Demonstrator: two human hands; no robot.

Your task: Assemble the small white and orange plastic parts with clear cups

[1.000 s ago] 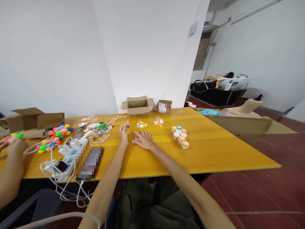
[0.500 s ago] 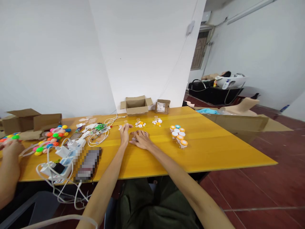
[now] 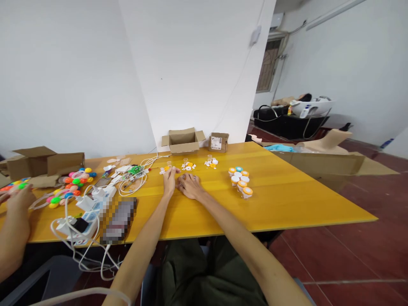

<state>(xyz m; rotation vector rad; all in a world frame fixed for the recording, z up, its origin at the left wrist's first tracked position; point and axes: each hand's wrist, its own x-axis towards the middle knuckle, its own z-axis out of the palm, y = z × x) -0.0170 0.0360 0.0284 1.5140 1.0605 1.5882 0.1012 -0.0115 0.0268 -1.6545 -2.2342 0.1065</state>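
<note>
My left hand (image 3: 168, 182) lies on the yellow table (image 3: 287, 199), fingers drawn together at a small orange piece (image 3: 166, 168) at its tips. Right beside it and touching it, my right hand (image 3: 190, 186) rests on the tabletop with fingers curled over something too small to make out. Just beyond the hands lie two small heaps of white and orange parts (image 3: 188, 165) (image 3: 211, 162). A cluster of small jars with orange, white and teal lids (image 3: 240, 180) stands to the right of my right hand.
An open cardboard box (image 3: 183, 140) and a smaller box (image 3: 219, 142) stand at the far edge. White cables (image 3: 135, 178), a power strip (image 3: 91, 210), a blurred phone (image 3: 119, 219), coloured balls (image 3: 68, 187) and another box (image 3: 44, 162) lie left. A co-worker's hand (image 3: 17, 199) works there.
My right hand has drawn its spread fingers in and slid left until it touches my left hand. My left hand stays near the same spot, now with an orange piece at its tips.
</note>
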